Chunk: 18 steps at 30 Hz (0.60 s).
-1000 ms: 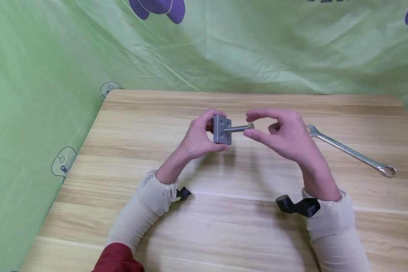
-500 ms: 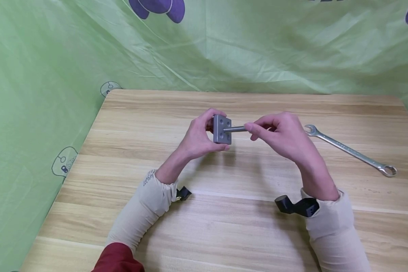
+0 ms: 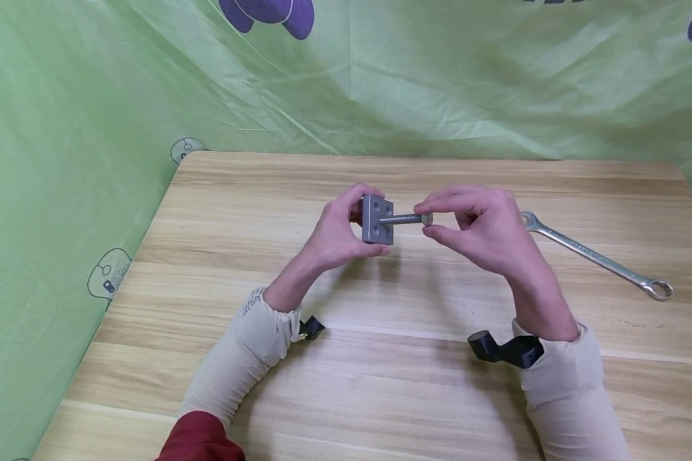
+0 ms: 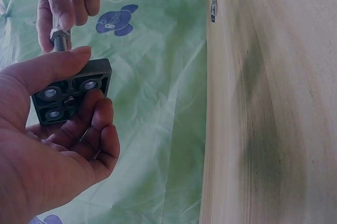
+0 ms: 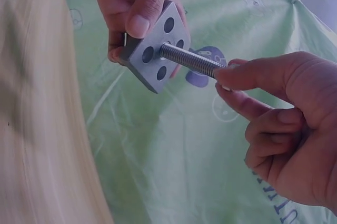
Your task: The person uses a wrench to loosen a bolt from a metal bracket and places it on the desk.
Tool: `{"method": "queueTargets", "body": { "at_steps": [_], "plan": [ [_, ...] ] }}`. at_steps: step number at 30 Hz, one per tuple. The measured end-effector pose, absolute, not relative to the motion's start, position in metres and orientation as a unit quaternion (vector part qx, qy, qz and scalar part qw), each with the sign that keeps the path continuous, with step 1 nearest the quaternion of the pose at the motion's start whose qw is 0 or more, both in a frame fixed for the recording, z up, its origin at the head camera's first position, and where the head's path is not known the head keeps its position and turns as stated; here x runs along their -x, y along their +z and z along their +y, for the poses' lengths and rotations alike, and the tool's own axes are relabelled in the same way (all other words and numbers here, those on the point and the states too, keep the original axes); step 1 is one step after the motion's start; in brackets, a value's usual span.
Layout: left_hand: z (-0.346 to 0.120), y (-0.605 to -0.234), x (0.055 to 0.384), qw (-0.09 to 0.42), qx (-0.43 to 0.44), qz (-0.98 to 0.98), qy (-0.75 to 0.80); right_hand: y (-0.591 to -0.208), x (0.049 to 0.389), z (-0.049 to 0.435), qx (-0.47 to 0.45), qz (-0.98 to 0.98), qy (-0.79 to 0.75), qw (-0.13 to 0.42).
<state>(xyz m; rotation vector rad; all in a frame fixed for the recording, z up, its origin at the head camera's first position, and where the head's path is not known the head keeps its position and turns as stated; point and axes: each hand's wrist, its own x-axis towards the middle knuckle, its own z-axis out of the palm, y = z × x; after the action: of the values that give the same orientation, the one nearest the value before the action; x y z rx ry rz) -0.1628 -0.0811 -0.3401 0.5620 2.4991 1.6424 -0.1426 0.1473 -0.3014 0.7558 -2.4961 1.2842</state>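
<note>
My left hand (image 3: 337, 230) grips a square grey metal plate (image 3: 377, 219) by its edges, thumb on one side and fingers round the other. Round holes near the plate's corners show in the right wrist view. From the middle of the plate a threaded bolt (image 5: 192, 61) sticks out toward my right hand (image 3: 481, 224). The thumb and finger of that hand pinch the bolt's hex head (image 3: 427, 219). Seen from the left wrist, the plate's underside (image 4: 71, 95) is dark and ribbed, with my fingertips curled against it. Both hands hold the parts above the table.
A combination wrench (image 3: 596, 256) lies on the wooden table (image 3: 380, 397) to the right of my right hand. Green cloth (image 3: 438, 96) with purple figures hangs behind the table and along its left side. Black wrist mounts (image 3: 504, 351) sit on the sleeves.
My right fingers were spread at the bolt head, then closed over it with a turned wrist, and now pinch it from above and below. The left hand and plate stay nearly still.
</note>
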Motion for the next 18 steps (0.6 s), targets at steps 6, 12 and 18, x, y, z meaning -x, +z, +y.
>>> {"method": "queueTargets", "body": {
  "at_steps": [6,12,18],
  "plan": [
    [-0.0813,-0.3403,0.1631,0.047,-0.185,0.821,0.538,-0.3029,0.1435,0.1433,-0.273,-0.846,0.437,0.138],
    [-0.0814,-0.3393,0.1633,0.050,-0.181,0.821,0.539,-0.2956,0.1423,0.1482,-0.211,-0.869,0.445,0.046],
    [-0.0801,-0.3387,0.1639,0.045,-0.183,0.822,0.537,-0.2958,0.1458,0.1494,-0.121,-0.902,0.414,0.003]
  ]
}}
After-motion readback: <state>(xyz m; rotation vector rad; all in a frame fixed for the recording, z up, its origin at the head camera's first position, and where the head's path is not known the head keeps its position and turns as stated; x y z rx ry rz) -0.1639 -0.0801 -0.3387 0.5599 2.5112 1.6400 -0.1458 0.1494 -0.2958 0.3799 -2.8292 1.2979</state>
